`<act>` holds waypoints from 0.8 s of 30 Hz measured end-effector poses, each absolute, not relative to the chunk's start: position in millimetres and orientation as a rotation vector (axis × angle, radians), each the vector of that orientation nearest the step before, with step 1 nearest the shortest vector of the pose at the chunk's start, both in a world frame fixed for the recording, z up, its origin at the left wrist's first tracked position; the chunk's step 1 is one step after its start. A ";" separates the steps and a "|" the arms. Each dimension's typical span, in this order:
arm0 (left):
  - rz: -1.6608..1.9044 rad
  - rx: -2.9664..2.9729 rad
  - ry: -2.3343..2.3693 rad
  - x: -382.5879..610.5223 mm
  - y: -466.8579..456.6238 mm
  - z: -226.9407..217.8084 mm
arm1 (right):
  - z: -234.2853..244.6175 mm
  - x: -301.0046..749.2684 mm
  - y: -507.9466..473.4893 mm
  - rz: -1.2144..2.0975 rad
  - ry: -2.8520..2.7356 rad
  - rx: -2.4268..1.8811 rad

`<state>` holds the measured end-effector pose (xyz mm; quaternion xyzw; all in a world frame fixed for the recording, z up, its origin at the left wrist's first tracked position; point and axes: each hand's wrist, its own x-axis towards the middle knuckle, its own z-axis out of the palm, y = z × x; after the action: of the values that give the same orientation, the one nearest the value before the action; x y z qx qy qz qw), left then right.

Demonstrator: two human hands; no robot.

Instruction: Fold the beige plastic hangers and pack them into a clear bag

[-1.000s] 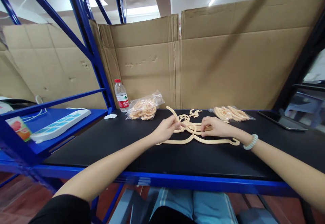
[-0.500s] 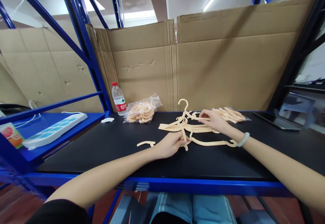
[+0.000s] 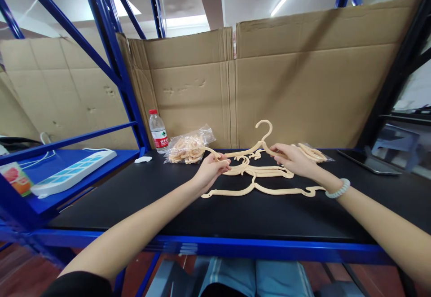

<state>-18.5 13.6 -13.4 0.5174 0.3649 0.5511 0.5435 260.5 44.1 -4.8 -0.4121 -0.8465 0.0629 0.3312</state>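
A beige clothes hanger (image 3: 255, 148) is raised above the table, tilted, its hook (image 3: 265, 128) pointing up. My left hand (image 3: 212, 171) is closed on its left end, and a curved beige piece (image 3: 209, 150) sticks out from the fingers. My right hand (image 3: 291, 158) pinches the hanger's right arm beside the neck. Beneath, several beige hangers (image 3: 266, 171) lie stacked, partly hidden by the hands. Nearer to me, another beige hanger (image 3: 276, 191) lies flat on the black table top (image 3: 242, 218), its hook toward the stack.
At the back left stand a water bottle (image 3: 158, 133) and a clear bag of beige parts (image 3: 186, 146). A second bag (image 3: 314, 152) lies behind my right hand, with a dark tablet-like slab (image 3: 368, 160) further right. Cardboard (image 3: 303, 86) walls the back; a white scrap (image 3: 143, 159) lies left.
The hanger has lifted and swung right, its hook now further right. My left hand has moved up and left onto its end; my right hand has shifted slightly right.
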 end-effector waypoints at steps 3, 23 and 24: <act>1.368 1.165 0.858 -20.1 16.1 -13.3 | -1.2 256.5 37.9 0.141 -2.166 -1.058; 1.247 1.045 0.589 -30.2 20.9 5.0 | -4.5 253.0 30.1 -0.010 -2.001 -0.887; 1.206 1.047 0.565 -30.0 19.8 5.7 | -5.1 252.8 30.2 -0.015 -2.002 -0.881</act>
<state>-30.0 19.8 5.7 0.4632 0.2499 0.5335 0.6621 252.8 30.2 -5.1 -0.3577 -0.8131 -0.0063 0.4593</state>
